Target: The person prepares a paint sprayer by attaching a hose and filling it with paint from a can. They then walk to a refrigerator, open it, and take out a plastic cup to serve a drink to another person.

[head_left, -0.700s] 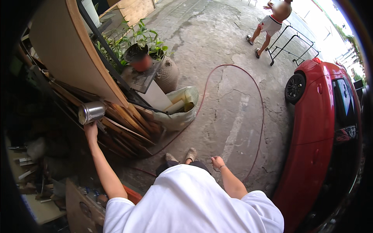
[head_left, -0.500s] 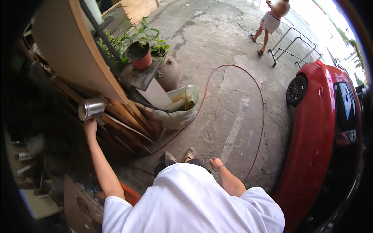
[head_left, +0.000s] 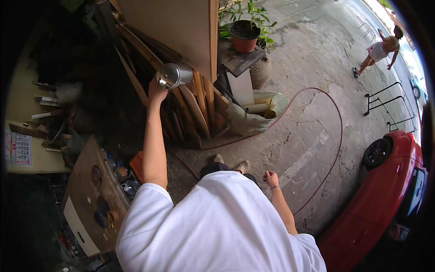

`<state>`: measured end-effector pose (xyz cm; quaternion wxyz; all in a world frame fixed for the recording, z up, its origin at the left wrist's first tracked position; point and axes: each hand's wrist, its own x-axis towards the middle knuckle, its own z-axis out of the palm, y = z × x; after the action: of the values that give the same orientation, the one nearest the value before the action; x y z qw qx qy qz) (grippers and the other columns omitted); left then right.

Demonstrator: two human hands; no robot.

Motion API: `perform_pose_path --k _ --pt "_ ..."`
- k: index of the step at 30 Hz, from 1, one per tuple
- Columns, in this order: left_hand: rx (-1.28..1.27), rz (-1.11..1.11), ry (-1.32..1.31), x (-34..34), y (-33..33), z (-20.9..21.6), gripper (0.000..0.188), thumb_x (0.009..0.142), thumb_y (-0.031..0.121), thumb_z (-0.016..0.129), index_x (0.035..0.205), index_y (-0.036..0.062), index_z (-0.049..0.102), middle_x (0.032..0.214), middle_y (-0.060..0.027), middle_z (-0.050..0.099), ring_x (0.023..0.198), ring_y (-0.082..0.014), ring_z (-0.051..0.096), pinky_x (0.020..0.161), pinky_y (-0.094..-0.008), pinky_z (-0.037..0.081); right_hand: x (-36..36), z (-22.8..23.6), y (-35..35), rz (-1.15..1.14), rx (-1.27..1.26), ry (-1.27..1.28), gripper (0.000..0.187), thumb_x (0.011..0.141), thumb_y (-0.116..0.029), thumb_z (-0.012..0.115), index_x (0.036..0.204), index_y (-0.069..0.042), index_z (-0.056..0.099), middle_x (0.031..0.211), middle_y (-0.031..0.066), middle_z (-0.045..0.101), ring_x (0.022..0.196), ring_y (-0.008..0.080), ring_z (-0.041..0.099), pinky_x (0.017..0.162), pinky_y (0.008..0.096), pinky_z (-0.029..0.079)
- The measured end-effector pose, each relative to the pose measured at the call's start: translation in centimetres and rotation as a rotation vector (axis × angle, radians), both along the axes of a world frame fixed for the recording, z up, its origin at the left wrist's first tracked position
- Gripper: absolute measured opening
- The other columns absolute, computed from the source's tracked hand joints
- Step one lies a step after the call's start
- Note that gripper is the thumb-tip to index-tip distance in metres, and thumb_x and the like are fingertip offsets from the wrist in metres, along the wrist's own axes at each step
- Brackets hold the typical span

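A shiny silver metal can (head_left: pixel 174 76) is held up at the end of my outstretched left arm. My left hand (head_left: pixel 157 92) is closed round its lower side, and the far fingers are hidden behind the can. Beyond it stand leaning wooden boards (head_left: pixel 190 106) and a large pale panel (head_left: pixel 176 31). Low at my right side hangs my right hand (head_left: pixel 271 179), its fingers loosely curled with nothing visible in them. A thin bracelet circles that wrist.
A wooden table (head_left: pixel 86 192) stands at left. A red hose (head_left: pixel 340 131) loops over the concrete. Ahead are a potted plant (head_left: pixel 244 43) and a pale sack (head_left: pixel 249 122). A red car (head_left: pixel 367 199), a metal frame (head_left: pixel 385 102) and a walking person (head_left: pixel 379 50) are at right.
The view has turned left, so the boards, plant and car sit further right and more of the table shows. My left hand still holds the can, now tilted differently. The person has walked on.
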<state>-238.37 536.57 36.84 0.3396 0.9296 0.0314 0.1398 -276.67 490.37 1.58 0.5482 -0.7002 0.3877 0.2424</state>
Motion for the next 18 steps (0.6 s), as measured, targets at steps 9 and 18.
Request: perform_pose_path --k 9,18 --pt "0.017 -0.044 -0.021 0.0 1.3 0.5 0.035 0.088 0.015 0.069 0.119 0.0036 0.058 0.118 -0.0209 0.068 0.116 -0.0407 0.062 0.093 -0.0422 0.051 -3.9 0.8 2.9 0.1 -0.052 0.132 0.034 0.099 -0.026 0.059 0.102 0.006 0.069 0.086 0.0143 0.074 0.073 0.0212 0.07 0.066 0.0354 0.054" --pt "-0.3 -0.044 -0.223 -3.1 3.7 -3.6 0.041 0.092 0.018 0.072 0.125 0.0017 0.056 0.119 -0.0153 0.064 0.116 -0.0283 0.062 0.099 -0.04 0.048 -1.5 2.5 6.1 0.232 -0.186 0.081 0.035 0.098 -0.028 0.059 0.107 0.003 0.071 0.093 0.0164 0.075 0.08 0.023 0.073 0.076 0.0363 0.055"
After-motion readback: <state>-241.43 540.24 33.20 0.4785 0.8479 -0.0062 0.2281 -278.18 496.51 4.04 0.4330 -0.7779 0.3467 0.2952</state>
